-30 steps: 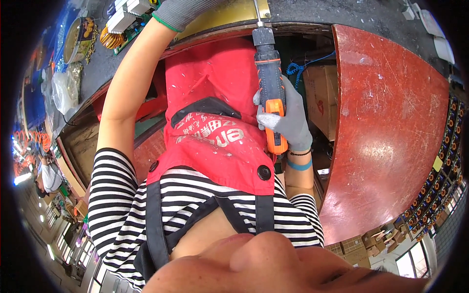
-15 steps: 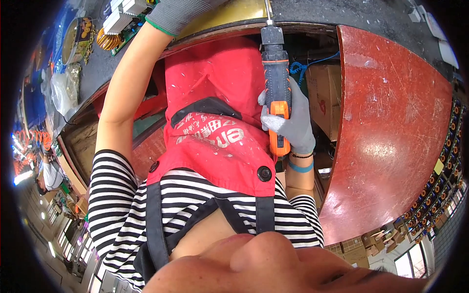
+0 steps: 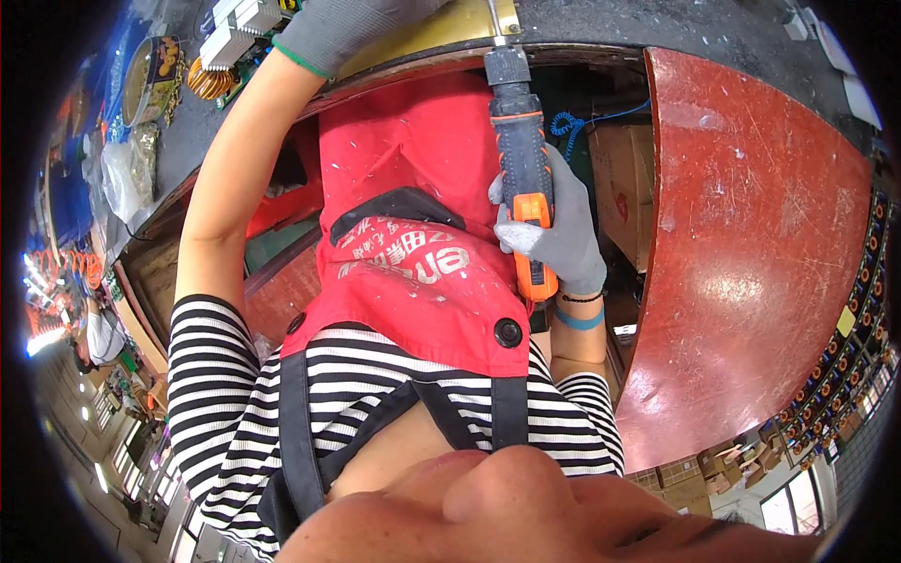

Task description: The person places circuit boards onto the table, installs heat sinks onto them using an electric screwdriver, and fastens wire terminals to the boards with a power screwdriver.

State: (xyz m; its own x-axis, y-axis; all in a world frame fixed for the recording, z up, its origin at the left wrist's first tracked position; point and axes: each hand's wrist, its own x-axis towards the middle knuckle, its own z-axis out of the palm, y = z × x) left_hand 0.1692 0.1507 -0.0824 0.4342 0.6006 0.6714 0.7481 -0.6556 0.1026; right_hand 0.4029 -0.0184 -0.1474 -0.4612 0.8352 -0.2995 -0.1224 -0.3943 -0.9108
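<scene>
My right hand, in a grey glove, is wrapped round a black and orange power screwdriver. The tool's chuck points away from me, and its thin bit reaches over the bench edge onto a flat gold-coloured plate. Whether the bit touches a screw is cut off by the upper edge. My left hand, in a grey glove with a green cuff, lies at the plate's left part. Its fingers run out of view, so their grip is hidden.
Left of my left hand is a circuit board with white heat sinks and a copper coil. Farther left stand a patterned tub and a clear plastic bag. A scratched red board is at the right, near a cardboard box.
The screwdriver's front end has swung to the left and slightly away from me, with my right hand still round it. My left arm has shifted a little to the left.
</scene>
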